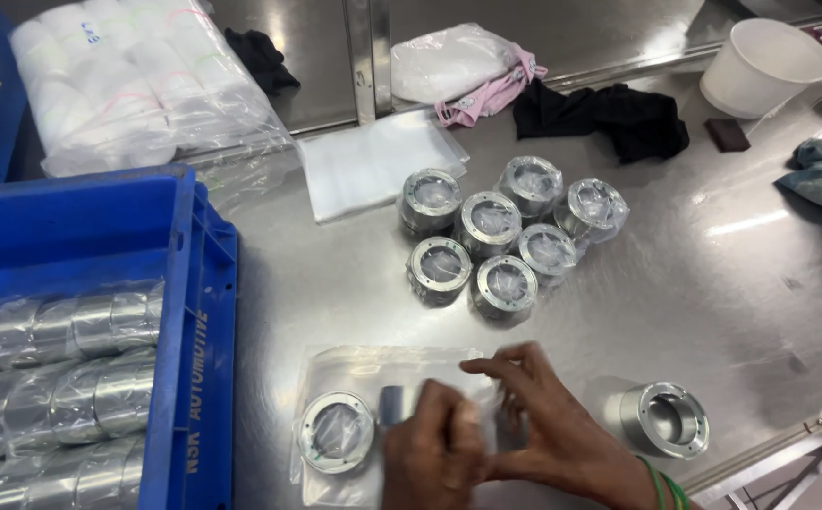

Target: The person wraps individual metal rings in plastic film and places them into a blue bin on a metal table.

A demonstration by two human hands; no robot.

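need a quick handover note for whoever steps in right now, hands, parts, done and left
Left hand and right hand: both pressing on a clear bag at the table's front edge; grip blurred.
In the bag: one ring and a second metal part by the left hand.
Done: seven wrapped rings clustered mid-table; more wrapped ones in the blue crate.
Left: one bare ring right of the hands.

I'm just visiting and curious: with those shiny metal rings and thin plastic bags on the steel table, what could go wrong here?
The bare metal ring sits close to the table edge and might be knocked off. The thin clear bag could tear or slip as both hands, left hand and right hand, work a ring into it. The cluster of wrapped rings stands tightly packed, so a nudge might scuff them.
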